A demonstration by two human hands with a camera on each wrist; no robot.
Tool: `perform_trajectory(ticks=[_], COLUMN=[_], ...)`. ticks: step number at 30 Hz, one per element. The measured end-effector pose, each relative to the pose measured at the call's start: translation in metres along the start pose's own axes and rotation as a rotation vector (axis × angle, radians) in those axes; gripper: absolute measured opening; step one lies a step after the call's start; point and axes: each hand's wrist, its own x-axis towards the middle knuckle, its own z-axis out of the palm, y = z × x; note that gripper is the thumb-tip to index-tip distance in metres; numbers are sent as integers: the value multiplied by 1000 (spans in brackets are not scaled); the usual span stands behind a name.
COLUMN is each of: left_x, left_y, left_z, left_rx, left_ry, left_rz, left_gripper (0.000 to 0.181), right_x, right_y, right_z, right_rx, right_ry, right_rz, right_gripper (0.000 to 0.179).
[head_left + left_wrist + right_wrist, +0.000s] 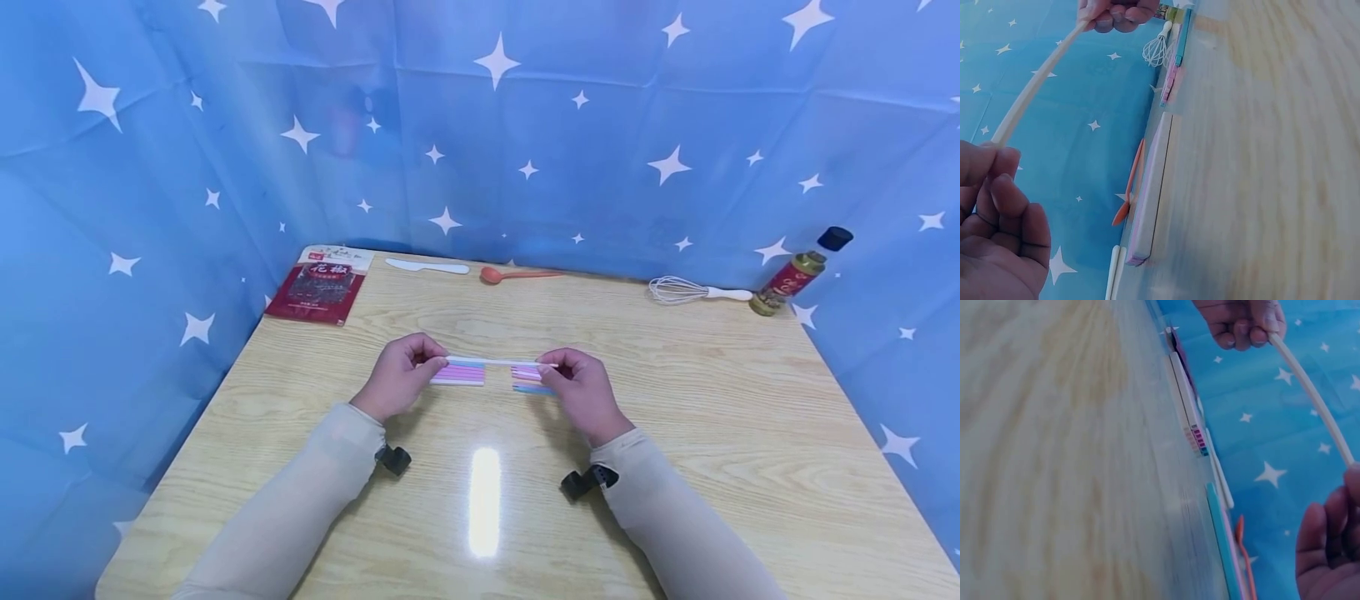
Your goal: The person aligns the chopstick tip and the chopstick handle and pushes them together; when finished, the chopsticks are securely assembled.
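A thin, slightly bowed white strip (498, 362) is stretched between both hands, above the table. My left hand (401, 375) pinches one end between thumb and fingertips; in the left wrist view its other fingers (1032, 231) are curled. At the opposite end, my right hand (583, 390) pinches the strip the same way. Below the left hand lies a row of pink, purple and white strips (459, 377). A second group of pink, orange and blue strips (527, 387) lies under the right hand, partly hidden by it. A gap separates the two groups.
Along the table's (465, 500) back edge lie a red spice packet (318, 287), a white plastic knife (427, 267), an orange spoon (517, 275) and a white-handled whisk (697, 292). A black-capped bottle (791, 279) stands at the back right, before a blue starry curtain (495, 150).
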Motion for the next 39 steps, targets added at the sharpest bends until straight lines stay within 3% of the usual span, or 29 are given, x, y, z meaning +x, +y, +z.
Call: perform_trajectory(ticks=[14,23,26,32,39], left_x=[0,2,6,13,15], left_y=[2,1,-4,-20,-32], left_z=[2,-11,-22,-43,-53], left_rx=[-45,32,54,142,204], left_ry=[4,3,49,204,256], left_rz=[24,-2,-38,-161,-247], left_gripper=[4,4,6,7,13], right_x=[0,2,5,9,9], right_y=[1,-5,-3,2,1], right_z=[2,-2,-6,-13,-13], right_rx=[61,18,-8,20,37], right_ry=[33,15,32,68,63], right_rz=[19,54,90,140,155], right_gripper=[13,25,29,35,37])
